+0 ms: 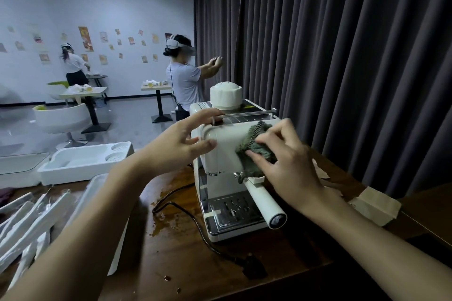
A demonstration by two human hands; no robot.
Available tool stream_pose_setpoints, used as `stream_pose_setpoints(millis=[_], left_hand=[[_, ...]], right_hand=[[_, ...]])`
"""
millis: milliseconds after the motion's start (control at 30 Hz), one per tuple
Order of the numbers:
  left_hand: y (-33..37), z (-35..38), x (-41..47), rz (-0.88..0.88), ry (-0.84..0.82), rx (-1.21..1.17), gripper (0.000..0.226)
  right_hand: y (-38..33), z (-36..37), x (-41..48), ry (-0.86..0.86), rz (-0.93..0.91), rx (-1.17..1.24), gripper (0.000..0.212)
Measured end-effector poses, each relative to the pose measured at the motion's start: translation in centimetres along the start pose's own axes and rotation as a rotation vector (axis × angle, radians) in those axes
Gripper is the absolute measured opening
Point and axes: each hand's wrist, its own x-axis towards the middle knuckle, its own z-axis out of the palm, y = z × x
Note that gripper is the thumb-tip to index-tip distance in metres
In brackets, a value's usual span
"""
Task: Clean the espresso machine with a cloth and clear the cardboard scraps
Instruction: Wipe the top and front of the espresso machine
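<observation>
We're pinching the green cloth (pixel 256 151) betw. thumb and curled fingers of our right hand (pixel 289 164), pressing it on the upper front of the white espresso machine (pixel 220 154), which is standing on the brown table (pixel 183 264). Our left hand (pixel 181 144) is bracing the machine's top-left corner, fingers spread, fairly straight. Front lettering is partly covered and unreadable; top sticker is too small. The portafilter handle (pixel 265 203) is sticking out twd us, and the black cord (pixel 195 225) is trailing past a brown spill (pixel 168 203). Cardboard scraps (pixel 374 205) are lying to the right, nr the curtain (pixel 342 56).
</observation>
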Motion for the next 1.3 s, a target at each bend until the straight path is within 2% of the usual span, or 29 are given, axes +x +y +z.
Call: stream_pose_setpoints(millis=[100, 167, 267, 400, 567, 700, 767, 900, 1000, 1100, 1233, 1300], left_hand=[[0.1, 0.2, 0.0, -0.001, 0.031, 0.028, 0.038], [0.1, 0.3, -0.1, -0.014, 0.045, 0.001, 0.042], [0.2, 0.5, -0.2, -0.015, 0.057, 0.015, 0.039], [0.4, 0.7, -0.3, 0.002, 0.076, 0.07, 0.039], [0.1, 0.9, -0.1, 0.004, 0.06, 0.044, 0.045], [0.1, 1.0, -0.1, 0.018, 0.073, 0.063, 0.044], [0.1, 1.1, -0.1, 0.02, 0.08, 0.061, 0.044], [0.2, 1.1, -0.2, 0.015, 0.078, 0.054, 0.044], [0.2, 1.2, -0.4, 0.004, 0.065, 0.01, 0.046], [0.5, 1.3, -0.5, -0.006, 0.076, -0.017, 0.055], [0.6, 1.4, -0.4, -0.01, 0.076, -0.018, 0.057], [0.4, 1.4, -0.3, -0.018, 0.072, -0.018, 0.058]], right_hand=[[-2.5, 0.7, 0.7, -0.155, -0.065, 0.029, 0.024], [-3.7, 1.4, 0.9, -0.244, -0.108, 0.042, 0.025], [-4.1, 1.5, 0.8, -0.274, -0.111, 0.049, 0.025], [-1.8, 0.7, 0.1, -0.223, -0.039, 0.061, 0.02], [2.7, -0.7, -1.5, 0.043, 0.137, 0.011, 0.021], [3.2, -0.7, -2.0, 0.102, 0.163, -0.001, 0.021], [2.2, -0.4, -1.4, 0.059, 0.11, 0.015, 0.022], [-0.7, 0.8, 0.0, -0.169, -0.057, 0.092, 0.021], [-1.4, 1.2, 0.2, -0.24, -0.09, 0.123, 0.021], [0.1, 0.8, -0.7, -0.182, -0.049, 0.085, 0.024], [3.0, -0.7, -1.3, 0.082, 0.145, 0.005, 0.024], [3.7, -1.3, -0.9, 0.145, 0.195, -0.031, 0.027]])
